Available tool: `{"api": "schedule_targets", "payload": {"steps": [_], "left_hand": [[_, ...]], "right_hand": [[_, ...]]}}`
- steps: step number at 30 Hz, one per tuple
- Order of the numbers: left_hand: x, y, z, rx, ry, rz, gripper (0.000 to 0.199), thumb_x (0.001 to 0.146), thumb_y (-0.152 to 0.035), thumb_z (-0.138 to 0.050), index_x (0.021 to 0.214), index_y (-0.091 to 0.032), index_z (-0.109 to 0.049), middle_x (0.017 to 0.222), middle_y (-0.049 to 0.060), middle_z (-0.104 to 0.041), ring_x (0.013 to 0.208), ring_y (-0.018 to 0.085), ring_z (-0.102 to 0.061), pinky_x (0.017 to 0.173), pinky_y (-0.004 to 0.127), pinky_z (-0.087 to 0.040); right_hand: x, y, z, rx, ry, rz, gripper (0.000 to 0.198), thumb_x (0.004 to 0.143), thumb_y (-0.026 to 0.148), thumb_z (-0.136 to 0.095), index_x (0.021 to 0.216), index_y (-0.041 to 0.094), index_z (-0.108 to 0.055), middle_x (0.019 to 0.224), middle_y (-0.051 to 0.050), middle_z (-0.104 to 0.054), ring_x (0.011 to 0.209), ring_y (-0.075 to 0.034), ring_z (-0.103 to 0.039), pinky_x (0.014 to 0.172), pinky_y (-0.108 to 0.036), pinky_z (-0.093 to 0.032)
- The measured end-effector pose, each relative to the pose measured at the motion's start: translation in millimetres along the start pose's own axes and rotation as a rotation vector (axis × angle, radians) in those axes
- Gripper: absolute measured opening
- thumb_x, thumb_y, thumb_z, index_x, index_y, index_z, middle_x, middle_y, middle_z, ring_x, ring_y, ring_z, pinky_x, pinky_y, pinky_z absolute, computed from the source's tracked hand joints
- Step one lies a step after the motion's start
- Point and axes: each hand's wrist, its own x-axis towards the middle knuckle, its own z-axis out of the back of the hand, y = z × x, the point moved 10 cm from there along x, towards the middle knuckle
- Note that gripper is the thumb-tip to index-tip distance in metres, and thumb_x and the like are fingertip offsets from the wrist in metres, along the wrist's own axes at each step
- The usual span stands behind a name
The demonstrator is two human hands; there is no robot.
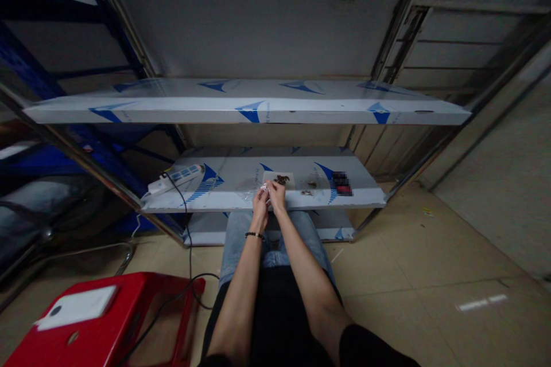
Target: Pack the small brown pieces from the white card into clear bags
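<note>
My left hand (260, 205) and my right hand (277, 196) meet above the front part of the middle shelf (232, 169). Both have their fingers closed around something small and whitish, too small to name. Just behind my right hand, a pile of small dark brown pieces (282, 179) lies on a pale square sheet (290, 184). Clear crinkled plastic (247, 190) spreads to the left of my left hand. Further right lie a few small loose pieces (307, 192) and a dark and red item (342, 183), blurred out.
A white power strip (176, 179) sits at the shelf's left end, with a black cable (186, 212) hanging down. An upper shelf (301, 104) runs above. On the left stands a red stool (142, 292) bearing a white phone-like slab (77, 308). Metal posts flank the shelves.
</note>
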Motion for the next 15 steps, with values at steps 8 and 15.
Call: {"api": "schedule_targets", "payload": {"steps": [8,15], "left_hand": [[3.1,-3.3,10.0,-0.027,0.028,-0.036,0.042,0.068,-0.039,-0.082,0.102,-0.017,-0.07,0.105,0.008,-0.07,0.08,0.015,-0.065,0.063,0.022,-0.051],[-2.4,-0.4,5.7,-0.039,0.057,-0.013,0.041,0.069,-0.04,-0.082,0.101,-0.017,-0.07,0.096,0.007,-0.071,0.073,0.013,-0.064,0.061,0.021,-0.051]], "right_hand": [[-5.2,-28.4,4.7,0.208,-0.012,-0.203,0.056,0.09,0.059,-0.053,0.111,0.013,-0.075,0.108,-0.015,-0.075,0.085,-0.022,-0.07,0.068,-0.028,-0.054],[-14.0,-40.4,18.2,0.219,-0.062,-0.274,0.05,0.089,0.052,-0.053,0.119,0.016,-0.072,0.101,-0.011,-0.075,0.079,-0.02,-0.068,0.057,-0.023,-0.051]]}}
